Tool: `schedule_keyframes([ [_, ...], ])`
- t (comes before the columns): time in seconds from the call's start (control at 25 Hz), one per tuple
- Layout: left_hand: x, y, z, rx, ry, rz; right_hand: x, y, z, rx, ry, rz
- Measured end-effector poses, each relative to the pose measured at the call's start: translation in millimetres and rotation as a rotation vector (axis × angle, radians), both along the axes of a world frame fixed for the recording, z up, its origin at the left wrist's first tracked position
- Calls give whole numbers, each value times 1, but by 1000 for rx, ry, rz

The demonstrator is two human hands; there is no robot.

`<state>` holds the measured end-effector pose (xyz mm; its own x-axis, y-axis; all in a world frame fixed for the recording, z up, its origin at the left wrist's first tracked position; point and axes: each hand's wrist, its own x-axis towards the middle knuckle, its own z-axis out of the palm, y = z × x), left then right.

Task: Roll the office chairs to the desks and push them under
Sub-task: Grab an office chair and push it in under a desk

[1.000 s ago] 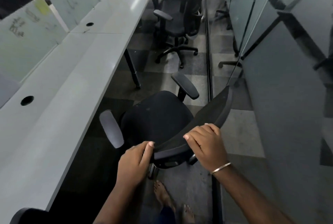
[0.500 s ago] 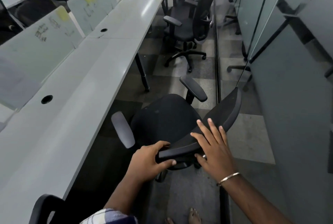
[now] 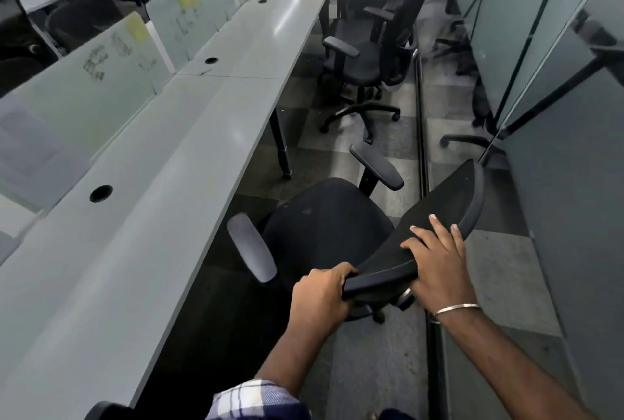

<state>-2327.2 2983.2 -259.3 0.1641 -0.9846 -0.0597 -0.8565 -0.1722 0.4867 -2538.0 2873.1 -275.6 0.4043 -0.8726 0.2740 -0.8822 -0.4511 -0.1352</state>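
My left hand (image 3: 320, 294) curls tight around the near end of the office chair (image 3: 324, 227) backrest (image 3: 435, 234); my right hand (image 3: 439, 264) lies over its top edge, fingers spread, thumb tucked beneath. The chair stands just right of the long desk (image 3: 162, 183), seat not yet under.

Frosted divider panels (image 3: 111, 71) are standing far left of the hands — two are carrying yellow sticky notes (image 3: 136, 27) and faint scribbles. Glass partition walls (image 3: 557, 109) are running along the right. Checkered carpet (image 3: 341, 156) is lying ahead — worn.
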Motion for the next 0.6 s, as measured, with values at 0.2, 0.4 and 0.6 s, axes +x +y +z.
schedule_keyframes([
  [0.2,19,-49,-1,17,-3,21,20,-55,-5,-7,-39,38],
  [0.4,27,-115,-12,-17,-23,80,32,-134,-10,-9,-94,130],
  [0.6,-7,-185,-15,-37,-20,155,19,-229,1,62,-59,263],
])
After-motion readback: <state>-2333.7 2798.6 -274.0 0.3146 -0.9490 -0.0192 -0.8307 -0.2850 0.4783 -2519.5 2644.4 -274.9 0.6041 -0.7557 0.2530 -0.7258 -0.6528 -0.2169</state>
